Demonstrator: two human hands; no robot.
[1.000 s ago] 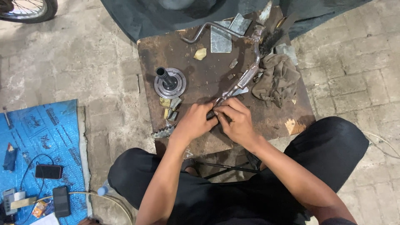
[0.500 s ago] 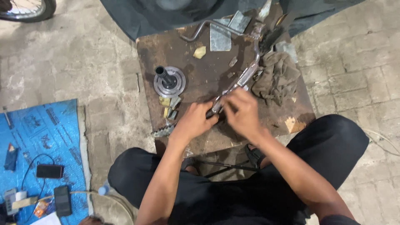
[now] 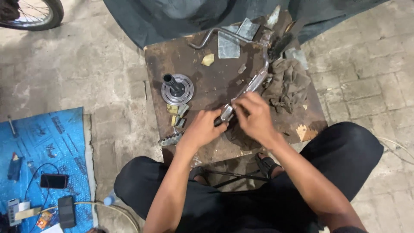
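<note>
Head view: both hands meet near the front edge of the worn wooden board — the left hand and right hand are closed together on the near end of a long metal part. Toward the board's left edge stands a round metal hub; a dirty rag lies near the right edge.

I sit over a floor of worn grey paving bricks, stained and dusty. The low worktop under my grip is a dark, rusty brown board, chipped pale at its near right corner. Far to the left of my grip a blue plastic sheet lies on the floor. Beyond the worktop hangs a dark cloth, and a spoked wheel shows far up left. Light is flat and even.
</note>
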